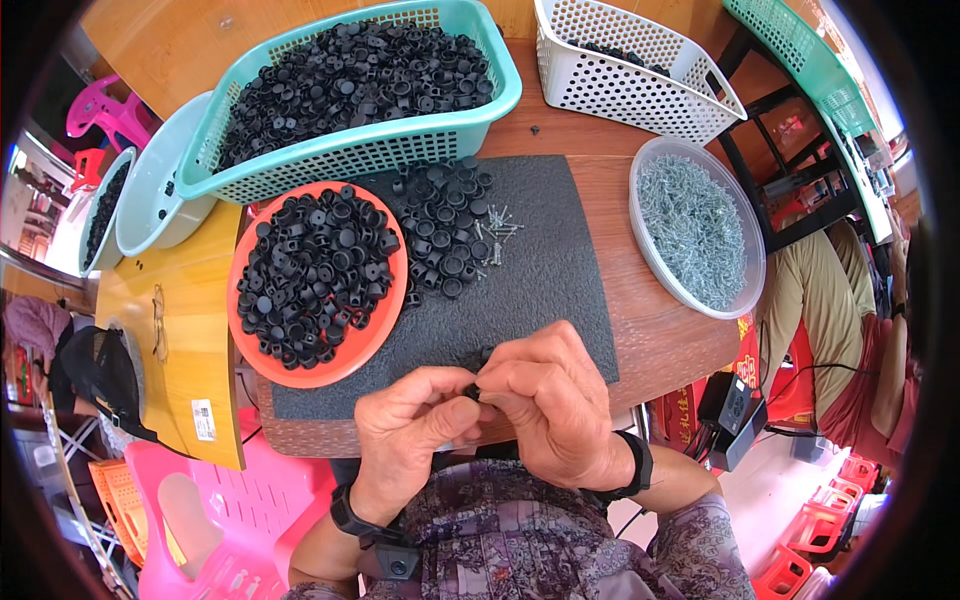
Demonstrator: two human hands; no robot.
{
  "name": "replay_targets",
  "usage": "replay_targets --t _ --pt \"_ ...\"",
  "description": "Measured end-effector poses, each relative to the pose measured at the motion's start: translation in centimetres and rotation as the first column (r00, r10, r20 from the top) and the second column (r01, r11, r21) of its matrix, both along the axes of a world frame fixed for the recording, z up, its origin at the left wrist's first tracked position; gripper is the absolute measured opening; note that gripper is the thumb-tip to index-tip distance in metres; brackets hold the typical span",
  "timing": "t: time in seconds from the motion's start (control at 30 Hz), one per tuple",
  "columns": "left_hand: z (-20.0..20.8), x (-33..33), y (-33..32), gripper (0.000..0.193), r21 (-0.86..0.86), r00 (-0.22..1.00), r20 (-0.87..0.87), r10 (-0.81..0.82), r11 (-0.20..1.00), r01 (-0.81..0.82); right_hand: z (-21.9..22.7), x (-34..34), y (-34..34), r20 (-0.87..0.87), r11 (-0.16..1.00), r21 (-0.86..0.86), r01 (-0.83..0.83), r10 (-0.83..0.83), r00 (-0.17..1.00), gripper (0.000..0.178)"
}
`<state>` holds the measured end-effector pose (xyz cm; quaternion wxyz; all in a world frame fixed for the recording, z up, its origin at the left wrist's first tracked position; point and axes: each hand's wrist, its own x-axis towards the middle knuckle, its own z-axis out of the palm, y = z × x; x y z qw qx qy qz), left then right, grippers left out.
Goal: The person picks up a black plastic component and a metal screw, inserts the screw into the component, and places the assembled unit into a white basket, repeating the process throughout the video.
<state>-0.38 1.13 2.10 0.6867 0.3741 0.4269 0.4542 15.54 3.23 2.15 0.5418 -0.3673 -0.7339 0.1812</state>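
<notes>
The left hand (405, 425) and right hand (555, 405) meet at the near edge of the table (665, 335), each grip pinched shut on one black part (472, 392), mostly hidden by fingers. The step in hand seems to be fingertip work on it; the next move likely calls for steady, fine alignment. Beyond lie the mat (540, 290), red bowl (300, 378), screw tub (756, 262), loose pile (440, 235), screws (497, 228), then the green basket (350, 153).

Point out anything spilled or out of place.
One small dark piece lies alone on the brown table between the teal basket and the white basket, apart from the heaped black parts, so it looks stray. Dark bits on the yellow table look dropped too.
</notes>
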Motion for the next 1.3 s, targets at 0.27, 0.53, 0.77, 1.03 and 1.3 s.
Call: replay_targets --t 0.27,0.53,0.77,1.03,1.3 --pt "-0.6 0.1 -0.2 0.024 0.102 0.994 -0.099 0.038 0.994 -0.028 -0.4 -0.3 0.1 -0.011 0.997 -0.067 -0.024 0.023 1.000 0.014" --pt "-0.7 0.8 -0.2 0.022 0.048 0.973 0.097 0.211 0.975 -0.217 -0.8 -1.5 0.3 -0.102 0.998 -0.065 0.025 -0.031 0.994 0.018" --pt "-1.3 0.9 -0.4 0.026 -0.053 0.950 0.214 0.228 0.974 -0.222 -1.5 -1.8 0.2 -0.074 0.997 -0.067 0.029 -0.034 0.997 0.014" --pt "-1.0 0.2 -0.2 0.021 -0.075 0.947 0.221 0.232 0.972 -0.221 -0.3 -0.9 0.4 -0.042 0.994 -0.110 0.007 -0.011 0.999 0.020" --pt "-0.7 -1.1 0.2 0.018 -0.123 0.947 0.229 0.226 0.972 -0.202 -0.8 2.9 1.9 0.336 0.974 -0.223 0.044 0.035 0.941 0.028"
